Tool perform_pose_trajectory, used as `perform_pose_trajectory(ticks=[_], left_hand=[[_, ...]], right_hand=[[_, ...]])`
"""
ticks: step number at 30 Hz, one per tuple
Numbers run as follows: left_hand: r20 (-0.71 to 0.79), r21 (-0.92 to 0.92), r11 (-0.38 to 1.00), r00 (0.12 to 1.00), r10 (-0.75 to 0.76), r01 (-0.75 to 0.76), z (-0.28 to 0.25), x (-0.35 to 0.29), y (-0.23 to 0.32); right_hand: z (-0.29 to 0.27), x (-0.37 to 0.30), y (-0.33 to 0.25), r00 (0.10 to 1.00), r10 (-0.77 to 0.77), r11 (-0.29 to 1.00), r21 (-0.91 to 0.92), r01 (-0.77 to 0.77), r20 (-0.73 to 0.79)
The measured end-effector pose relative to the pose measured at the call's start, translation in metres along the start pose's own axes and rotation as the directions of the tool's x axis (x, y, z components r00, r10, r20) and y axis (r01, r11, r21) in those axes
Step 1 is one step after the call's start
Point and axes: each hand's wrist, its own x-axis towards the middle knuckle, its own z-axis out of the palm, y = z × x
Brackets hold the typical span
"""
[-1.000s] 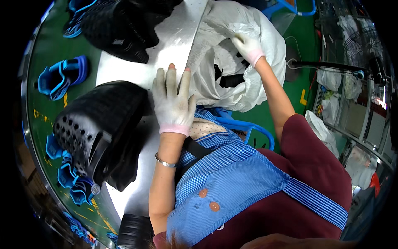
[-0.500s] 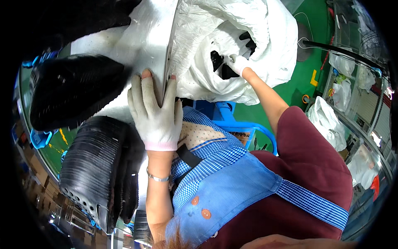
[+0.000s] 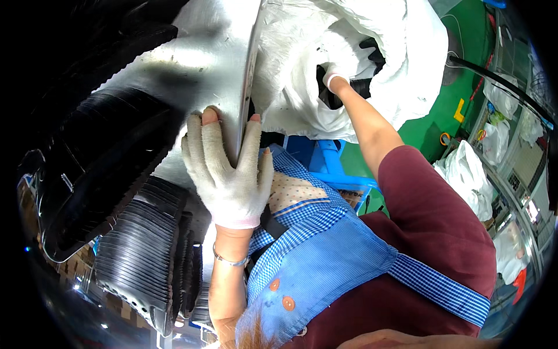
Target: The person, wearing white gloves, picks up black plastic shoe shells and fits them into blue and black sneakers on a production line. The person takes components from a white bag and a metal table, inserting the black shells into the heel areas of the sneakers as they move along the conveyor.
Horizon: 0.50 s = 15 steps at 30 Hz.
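Observation:
My left hand (image 3: 228, 183), in a white fingertip-less glove, lies with its fingers spread over the edge of a shiny metal tabletop (image 3: 218, 55) and holds nothing. My right arm reaches into a big white sack (image 3: 410, 64) that gapes beside the table. Only the back and cuff of my gloved right hand (image 3: 336, 77) show; its fingers are hidden inside. Black pieces (image 3: 361, 88) are visible in the sack around that hand. Left of my left hand stand black ribbed, hollow-looking parts, one large dark part (image 3: 99, 157) and a ribbed part (image 3: 139, 247) nearer to me.
A blue metal frame (image 3: 343, 179) stands below the sack, close to my body. White plastic bags (image 3: 468, 177) lie along a rack at the right. A black cable or tube (image 3: 494, 81) crosses above the green floor (image 3: 427, 131).
My right hand has gone deeper into the sack, and its fingers have dropped out of sight. My left hand stays at the table edge. The view has shifted slightly.

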Motion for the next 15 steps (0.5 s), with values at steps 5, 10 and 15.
perform_pose_trajectory(ticks=[5, 10, 15], left_hand=[[-0.063, -0.059, 0.998, 0.998, 0.023, -0.026, 0.001, -0.002, -0.004], [-0.085, -0.112, 0.992, 0.995, 0.051, -0.06, 0.0, -0.002, -0.009], [-0.136, -0.169, 0.982, 0.989, 0.061, -0.084, 0.011, -0.007, -0.015]], right_hand=[[-0.019, -0.008, 0.004, 0.997, -0.044, 0.999, 0.021, 0.042, 0.068], [-0.058, -0.011, 0.062, 0.98, 0.088, 0.995, -0.029, -0.095, -0.178], [-0.116, -0.056, 0.072, 0.989, 0.097, 0.834, 0.534, -0.142, 0.111]])
